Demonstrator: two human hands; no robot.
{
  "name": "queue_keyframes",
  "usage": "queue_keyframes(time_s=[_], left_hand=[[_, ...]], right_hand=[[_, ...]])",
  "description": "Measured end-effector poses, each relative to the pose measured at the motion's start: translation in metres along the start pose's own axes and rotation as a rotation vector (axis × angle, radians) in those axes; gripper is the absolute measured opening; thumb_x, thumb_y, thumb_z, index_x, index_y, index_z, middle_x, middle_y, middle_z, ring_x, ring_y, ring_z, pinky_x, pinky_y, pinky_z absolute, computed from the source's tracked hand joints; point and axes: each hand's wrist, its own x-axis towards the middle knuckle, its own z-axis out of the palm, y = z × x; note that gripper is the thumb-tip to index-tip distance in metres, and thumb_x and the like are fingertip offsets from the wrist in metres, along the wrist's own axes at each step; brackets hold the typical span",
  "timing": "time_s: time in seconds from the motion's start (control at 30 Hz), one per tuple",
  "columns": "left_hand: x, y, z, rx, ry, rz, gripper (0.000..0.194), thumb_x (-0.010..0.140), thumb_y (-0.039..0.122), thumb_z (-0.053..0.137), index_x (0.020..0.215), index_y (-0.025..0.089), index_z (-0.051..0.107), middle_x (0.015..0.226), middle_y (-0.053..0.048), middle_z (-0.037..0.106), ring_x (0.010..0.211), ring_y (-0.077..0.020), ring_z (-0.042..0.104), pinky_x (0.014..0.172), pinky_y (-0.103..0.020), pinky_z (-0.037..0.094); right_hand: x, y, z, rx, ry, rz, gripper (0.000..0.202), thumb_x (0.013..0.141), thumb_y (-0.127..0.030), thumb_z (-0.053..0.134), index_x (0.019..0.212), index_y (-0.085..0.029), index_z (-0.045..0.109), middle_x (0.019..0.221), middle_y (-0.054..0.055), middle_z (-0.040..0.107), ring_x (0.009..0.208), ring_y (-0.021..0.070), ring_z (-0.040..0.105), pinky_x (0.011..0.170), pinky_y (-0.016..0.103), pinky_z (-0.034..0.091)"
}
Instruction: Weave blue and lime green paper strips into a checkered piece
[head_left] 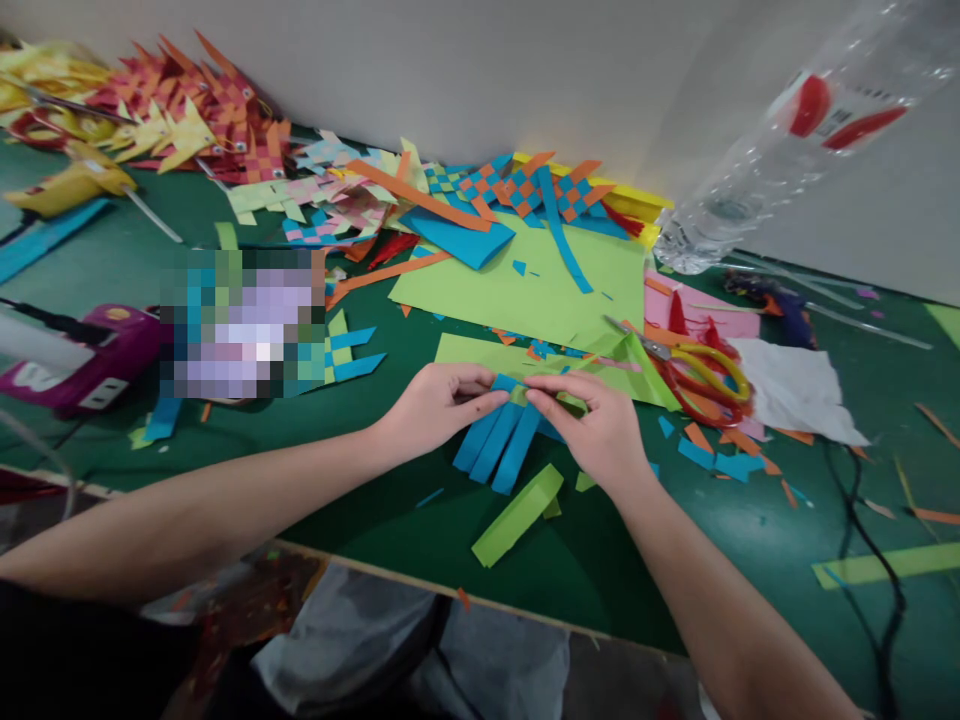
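Between my two hands is a small weave of blue and green paper strips (498, 442), its blue ends hanging down toward me. My left hand (442, 408) pinches its upper left part between thumb and fingers. On the upper right side, my right hand (589, 420) pinches the same weave, thumb in front. A short green paper strip (519, 515), folded, lies on the table just below. Behind my hands is a light green paper sheet (469, 352). Scissors (701, 370) with yellow and red handles rest to the right of my right hand.
Woven orange-and-blue paper pieces (532, 190) and red paper fish (217, 110) line the wall. A yellow glue gun (71, 185) and a purple power strip (82, 365) are at left. A plastic bottle (780, 150), white tissue (802, 390) and a black cable (874, 540) are at right.
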Motion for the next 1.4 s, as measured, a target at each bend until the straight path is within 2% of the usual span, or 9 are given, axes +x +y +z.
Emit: queue_keyframes(time_s=[0.13,0.3,0.37,0.5,0.6,0.7,0.87,1.03,1.4], left_hand=[[0.001,-0.002,0.001,0.009,-0.006,-0.004,0.023,0.085,0.036,0.058,0.077,0.014,0.061,0.066,0.002,0.061,0.059,-0.0083,0.056,0.052,-0.017,0.043],[0.0,-0.001,0.0,0.027,0.066,0.066,0.033,0.086,0.034,0.057,0.113,0.016,0.056,0.095,-0.005,0.067,0.079,-0.0134,0.063,0.067,-0.024,0.051],[-0.003,-0.001,-0.003,0.169,0.164,0.213,0.034,0.089,0.031,0.052,0.119,0.016,0.052,0.104,-0.008,0.063,0.086,-0.0146,0.061,0.073,-0.027,0.051],[-0.014,0.001,-0.003,0.569,0.318,0.729,0.026,0.083,0.02,0.058,0.109,0.02,0.056,0.092,-0.005,0.064,0.085,-0.016,0.059,0.077,-0.032,0.046],[-0.021,0.005,0.001,0.78,0.108,1.081,0.012,0.085,0.02,0.057,0.096,0.023,0.061,0.083,0.0,0.068,0.08,-0.014,0.06,0.076,-0.03,0.046],[-0.024,0.009,0.004,0.895,-0.166,1.254,0.016,0.089,0.017,0.05,0.09,0.023,0.065,0.087,0.0,0.071,0.077,-0.0125,0.062,0.072,-0.028,0.049],[-0.021,0.006,0.007,0.898,-0.252,1.191,0.027,0.091,0.012,0.046,0.112,0.018,0.063,0.111,-0.005,0.069,0.104,-0.0168,0.062,0.084,-0.029,0.052],[-0.019,0.003,0.009,0.974,-0.331,1.039,0.036,0.095,0.015,0.041,0.126,0.027,0.055,0.133,0.002,0.056,0.126,-0.0129,0.049,0.111,-0.031,0.035],[-0.017,-0.003,0.012,0.957,-0.384,1.014,0.038,0.094,0.011,0.043,0.127,0.025,0.053,0.118,-0.001,0.065,0.127,-0.0173,0.047,0.112,-0.038,0.033]], right_hand=[[0.001,0.0,-0.001,0.085,-0.004,0.05,0.015,0.082,-0.036,0.064,0.088,-0.026,0.073,0.087,0.001,0.074,0.085,0.0202,0.067,0.075,0.033,0.052],[0.005,0.004,-0.005,0.171,0.032,0.116,0.014,0.079,-0.035,0.066,0.086,-0.024,0.074,0.083,0.001,0.075,0.08,0.0197,0.068,0.072,0.033,0.054],[0.008,0.008,-0.008,0.2,0.051,0.14,0.014,0.077,-0.034,0.068,0.085,-0.024,0.074,0.083,0.001,0.075,0.081,0.0201,0.068,0.073,0.034,0.055],[0.013,0.022,-0.014,0.316,0.115,0.208,0.017,0.073,-0.036,0.072,0.087,-0.026,0.075,0.082,0.001,0.075,0.079,0.0206,0.068,0.075,0.038,0.056],[0.016,0.032,-0.016,0.419,0.18,0.25,0.019,0.069,-0.038,0.075,0.085,-0.027,0.075,0.079,0.001,0.074,0.076,0.0208,0.068,0.075,0.041,0.056],[0.02,0.036,-0.019,0.531,0.238,0.276,0.023,0.064,-0.038,0.079,0.084,-0.026,0.075,0.08,0.001,0.074,0.078,0.02,0.068,0.079,0.04,0.056],[0.024,0.034,-0.025,0.702,0.259,0.342,0.023,0.057,-0.038,0.082,0.075,-0.027,0.073,0.076,-0.001,0.073,0.077,0.018,0.069,0.075,0.036,0.057],[0.024,0.036,-0.029,0.717,0.224,0.349,0.028,0.059,-0.044,0.08,0.078,-0.026,0.07,0.08,0.0,0.074,0.08,0.0198,0.07,0.073,0.036,0.059],[0.023,0.04,-0.03,0.704,0.207,0.298,0.024,0.069,-0.045,0.073,0.084,-0.026,0.068,0.082,0.0,0.074,0.079,0.0202,0.071,0.072,0.038,0.06]])
